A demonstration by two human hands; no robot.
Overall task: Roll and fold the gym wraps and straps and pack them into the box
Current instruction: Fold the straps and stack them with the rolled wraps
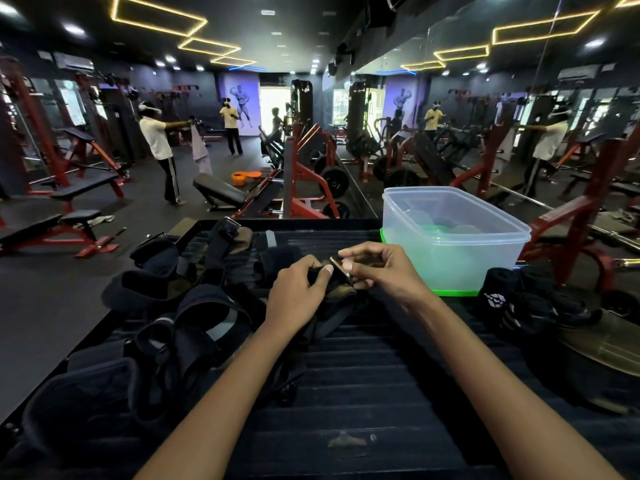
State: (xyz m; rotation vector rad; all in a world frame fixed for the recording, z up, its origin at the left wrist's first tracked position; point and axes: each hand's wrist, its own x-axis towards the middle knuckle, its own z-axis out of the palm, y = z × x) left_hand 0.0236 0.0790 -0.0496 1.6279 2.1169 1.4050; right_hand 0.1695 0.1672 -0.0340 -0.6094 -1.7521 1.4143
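Note:
Both hands hold one black strap point(332, 299) over the middle of the dark ribbed platform point(363, 393). My left hand point(298, 292) grips its bunched end, fingers curled round it. My right hand point(377, 268) pinches the strap's metal buckle between thumb and fingertips. The rest of the strap trails down toward me. A clear plastic box point(450, 237) with a green base stands just right of the hands, with a few rolled items dimly visible inside. A heap of loose black wraps and straps point(180, 313) lies to the left.
Rolled black wraps point(519, 303) sit at the right beside the box, next to a weight plate point(602, 351). Beyond the platform's far edge are gym benches, red machines and a mirror wall. Two people stand on the gym floor at the back left.

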